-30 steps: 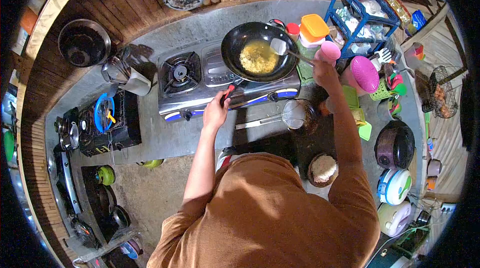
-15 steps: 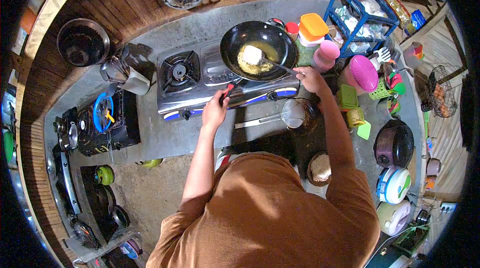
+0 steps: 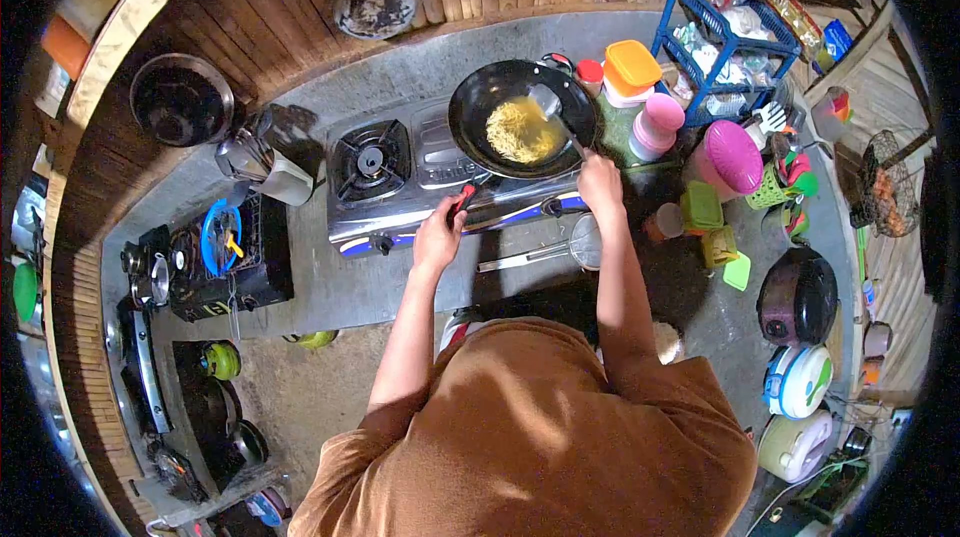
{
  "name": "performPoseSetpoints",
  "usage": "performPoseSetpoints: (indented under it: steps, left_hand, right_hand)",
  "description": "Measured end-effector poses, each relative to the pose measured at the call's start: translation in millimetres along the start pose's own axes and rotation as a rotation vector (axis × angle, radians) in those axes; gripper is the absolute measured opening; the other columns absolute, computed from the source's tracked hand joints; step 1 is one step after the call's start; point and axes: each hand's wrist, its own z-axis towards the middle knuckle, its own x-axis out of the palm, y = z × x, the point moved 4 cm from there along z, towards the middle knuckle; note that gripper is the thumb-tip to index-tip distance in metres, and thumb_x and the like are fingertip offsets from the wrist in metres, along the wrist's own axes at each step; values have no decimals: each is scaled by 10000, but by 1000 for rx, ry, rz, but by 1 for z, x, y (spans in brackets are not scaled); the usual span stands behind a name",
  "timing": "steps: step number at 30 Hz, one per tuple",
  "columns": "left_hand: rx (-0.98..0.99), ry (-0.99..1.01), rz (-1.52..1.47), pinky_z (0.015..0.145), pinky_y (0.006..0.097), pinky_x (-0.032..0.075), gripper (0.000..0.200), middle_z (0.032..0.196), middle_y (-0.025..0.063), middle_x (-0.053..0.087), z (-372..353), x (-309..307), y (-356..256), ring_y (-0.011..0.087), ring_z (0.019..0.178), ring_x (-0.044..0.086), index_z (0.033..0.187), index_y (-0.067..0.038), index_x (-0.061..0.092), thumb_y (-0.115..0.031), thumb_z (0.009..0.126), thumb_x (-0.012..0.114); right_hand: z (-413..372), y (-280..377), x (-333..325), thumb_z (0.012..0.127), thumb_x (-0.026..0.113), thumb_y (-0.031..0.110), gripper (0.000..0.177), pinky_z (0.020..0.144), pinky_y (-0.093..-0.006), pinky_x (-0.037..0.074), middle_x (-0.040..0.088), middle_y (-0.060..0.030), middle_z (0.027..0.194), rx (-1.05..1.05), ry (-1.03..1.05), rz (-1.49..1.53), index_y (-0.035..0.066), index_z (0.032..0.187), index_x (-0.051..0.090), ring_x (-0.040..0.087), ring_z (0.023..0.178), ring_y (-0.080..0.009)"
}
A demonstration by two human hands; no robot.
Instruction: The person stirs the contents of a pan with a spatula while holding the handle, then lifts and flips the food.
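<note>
A black wok [image 3: 475, 102] stands on the right burner of a silver two-burner stove [image 3: 400, 222]. Yellow noodles [image 3: 520, 132] lie in liquid inside it. My left hand [image 3: 438, 235] is closed around the wok's red and black handle [image 3: 460, 201]. In my right hand [image 3: 600, 183] is the handle of a metal spatula [image 3: 570, 133], whose broad head rests inside the wok at the right edge of the noodles.
The left burner [image 3: 370, 161] holds no pot. A metal strainer [image 3: 585, 242] lies in front of the stove. Pink and orange containers [image 3: 632, 67] and a blue rack [image 3: 705, 87] stand right of the wok. A utensil holder [image 3: 286, 182] is on the left.
The spatula head has moved right and up from over the noodles, and it now looks dark instead of bright. My right hand has shifted left and down. My left hand keeps its hold.
</note>
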Motion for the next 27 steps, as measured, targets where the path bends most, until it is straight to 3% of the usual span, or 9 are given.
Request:
performPoseSetpoints:
  steps: [4,12,16,17,21,27]
  left_hand:
    - [-6,27,35,741,461,480,319,973,203,639,1,0,1,420,911,599,1211,-217,531,-317,908,541]
    - [-6,21,47,765,430,481,329,984,207,639,3,1,2,405,933,601,1218,-186,529,-272,903,561]
    - [-18,26,34,793,447,481,315,1053,179,628,2,0,0,389,977,590,1201,-191,534,-271,898,560]
    - [-19,30,34,793,447,481,315,1053,179,628,1,-2,-3,389,977,590,1201,-191,534,-271,898,560]
    - [-43,31,49,794,447,478,315,1069,175,623,1,-3,-6,389,983,586,1202,-195,543,-275,898,560]
    - [-14,2,53,777,455,479,309,1038,180,631,1,-3,-3,399,960,588,1201,-204,549,-277,900,554]
  right_hand:
    - [1,5,7,742,492,32,265,762,-491,496,631,-261,859,-6,39,81,-8,958,639,624,830,-404]
    - [-11,6,15,813,534,131,286,846,-426,483,631,-212,1015,65,261,310,52,1062,651,611,963,-357]
    - [-17,6,-4,827,539,132,267,844,-426,482,640,-195,1003,45,133,339,50,1053,655,613,953,-358]
    - [-18,8,-12,828,532,119,267,814,-443,492,637,-218,978,-40,38,249,55,1058,652,622,904,-369]
    - [-20,15,-38,820,502,79,273,717,-495,505,630,-265,894,89,29,132,30,1059,623,634,794,-398]
    - [-6,-1,-39,811,474,53,196,689,-495,516,630,-244,811,8,-46,-99,-4,963,584,633,766,-416]
